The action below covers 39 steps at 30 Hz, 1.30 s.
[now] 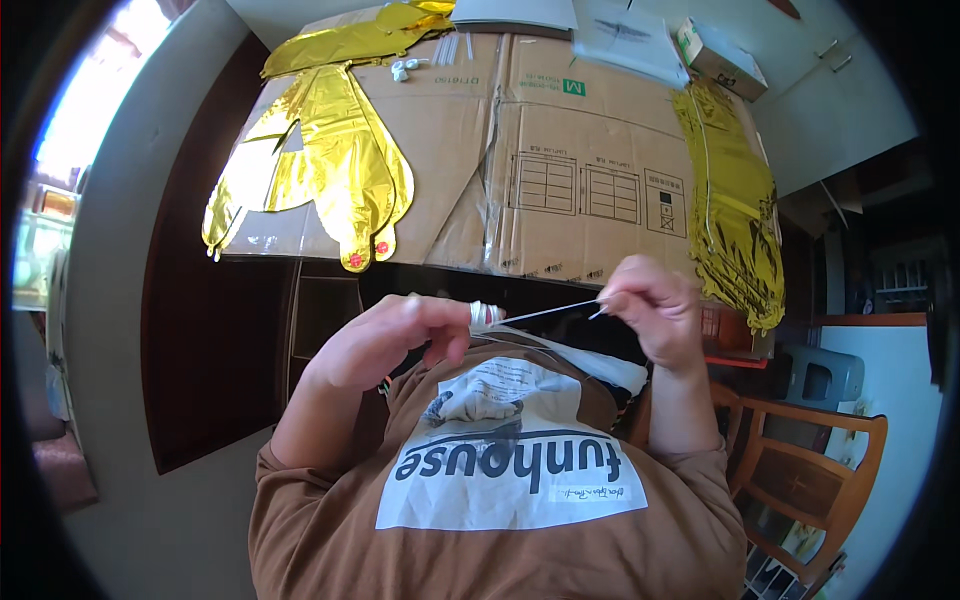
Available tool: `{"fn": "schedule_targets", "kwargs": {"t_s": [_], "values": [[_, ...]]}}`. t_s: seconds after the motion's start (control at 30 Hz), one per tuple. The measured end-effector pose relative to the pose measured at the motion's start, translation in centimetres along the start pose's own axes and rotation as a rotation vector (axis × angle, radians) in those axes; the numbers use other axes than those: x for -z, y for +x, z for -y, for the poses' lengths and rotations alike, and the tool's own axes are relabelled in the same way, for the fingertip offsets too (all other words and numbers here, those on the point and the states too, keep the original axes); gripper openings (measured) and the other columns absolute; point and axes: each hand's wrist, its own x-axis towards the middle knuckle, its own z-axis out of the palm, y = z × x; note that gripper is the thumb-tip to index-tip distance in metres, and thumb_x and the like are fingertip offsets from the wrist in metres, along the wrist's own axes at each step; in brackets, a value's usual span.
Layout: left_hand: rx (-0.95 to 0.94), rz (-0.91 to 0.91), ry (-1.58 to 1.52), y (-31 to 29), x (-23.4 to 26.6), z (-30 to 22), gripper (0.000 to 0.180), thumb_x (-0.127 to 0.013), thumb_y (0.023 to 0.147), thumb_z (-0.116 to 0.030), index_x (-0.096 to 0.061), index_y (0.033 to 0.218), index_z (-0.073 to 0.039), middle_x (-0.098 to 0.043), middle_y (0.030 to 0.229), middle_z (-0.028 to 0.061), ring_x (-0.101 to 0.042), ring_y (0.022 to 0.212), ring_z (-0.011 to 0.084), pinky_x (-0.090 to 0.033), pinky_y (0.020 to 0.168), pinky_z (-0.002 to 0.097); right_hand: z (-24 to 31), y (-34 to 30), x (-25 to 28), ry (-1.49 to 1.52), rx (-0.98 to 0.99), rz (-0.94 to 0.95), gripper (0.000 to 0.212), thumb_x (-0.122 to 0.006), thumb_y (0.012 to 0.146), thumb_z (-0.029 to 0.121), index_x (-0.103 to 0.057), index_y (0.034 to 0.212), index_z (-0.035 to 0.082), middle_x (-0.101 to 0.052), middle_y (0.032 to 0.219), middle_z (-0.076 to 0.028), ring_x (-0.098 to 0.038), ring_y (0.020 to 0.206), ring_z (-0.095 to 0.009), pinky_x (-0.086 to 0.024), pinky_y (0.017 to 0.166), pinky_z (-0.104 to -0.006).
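My left hand [385, 340] is stretched out in front of my chest, with white string [484, 314] wound in several turns around its extended fingertips. The other fingers curl under. From there a taut length of string [548, 313] slants up to my right hand [655, 310], which pinches it between thumb and fingers; a short end sticks out below the pinch. Both hands are just off the near edge of the cardboard [440, 130] on the table. Beneath them, near my lap, lies a whitish, plastic-looking strip [605, 368].
A flat gold foil balloon [350, 140] lies at the left of the cardboard, with more gold foil [350, 42] behind it. Crinkled gold foil [735, 200] hangs over the right side. A small box [722, 60] stands at the back right. A wooden chair [805, 470] is right of me.
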Motion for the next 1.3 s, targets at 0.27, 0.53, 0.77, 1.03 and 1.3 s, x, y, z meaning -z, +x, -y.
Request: {"fn": "schedule_targets", "kwargs": {"t_s": [0.27, 0.53, 0.77, 1.03, 1.3], "values": [[-0.425, -0.108, -0.548, -1.0, 2.2, -0.7, 0.065, -0.021, 0.099, -0.046, -0.051, 0.127, 0.005, -0.059, 0.092, 0.0118, -0.044, 0.071, 0.0171, -0.036, 0.074, 0.0302, 3.4, -0.8, 4.7, -0.013, 0.318, -0.224, 0.003, -0.061, 0.085, 0.004, -0.062, 0.083, 0.001, -0.058, 0.077, -0.007, -0.052, 0.07, -0.013, -0.042, 0.063, -0.0241], [-0.321, -0.366, -0.561, -2.8, 6.1, -1.5, 0.049, -0.033, 0.1, -0.037, -0.064, 0.1, 0.002, -0.061, 0.097, 0.0114, -0.047, 0.073, 0.0163, -0.038, 0.072, 0.0293, 5.0, -1.9, 20.5, 0.199, 0.27, -0.489, 0.013, -0.05, 0.096, 0.011, -0.053, 0.092, -0.001, -0.047, 0.084, -0.003, -0.041, 0.074, -0.011, -0.035, 0.069, -0.0249], [-0.301, -0.638, -0.377, -3.6, 9.7, -1.6, 0.023, -0.052, 0.096, -0.021, -0.063, 0.087, -0.003, -0.064, 0.086, 0.0049, -0.056, 0.073, 0.0092, -0.043, 0.066, 0.023, 6.7, -6.2, 34.8, 0.334, 0.33, -0.665, 0.019, -0.051, 0.096, 0.013, -0.054, 0.102, -0.005, -0.041, 0.08, -0.003, -0.037, 0.072, -0.014, -0.035, 0.07, -0.0287], [-0.171, -0.832, 0.415, -2.4, 6.9, -4.1, 0.018, -0.061, 0.091, -0.014, -0.066, 0.093, 0.004, -0.061, 0.075, 0.0033, -0.053, 0.066, 0.0084, -0.041, 0.06, 0.0216, 8.8, -18.1, 34.8, 0.034, 0.254, -0.805, 0.018, -0.052, 0.096, 0.017, -0.056, 0.093, 0.0, -0.041, 0.078, -0.002, -0.038, 0.072, -0.013, -0.034, 0.069, -0.0288], [-0.727, -0.662, 1.03, 0.0, 4.6, -9.0, 0.013, -0.063, 0.082, 0.003, -0.067, 0.095, 0.004, -0.061, 0.079, 0.0093, -0.06, 0.07, 0.0174, -0.046, 0.06, 0.0261, 11.5, -9.3, 12.4, -1.228, -0.448, -0.205, 0.046, -0.068, 0.08, 0.025, -0.058, 0.114, -0.003, -0.058, 0.116, -0.015, -0.055, 0.107, -0.026, -0.041, 0.093, -0.0355]]}}
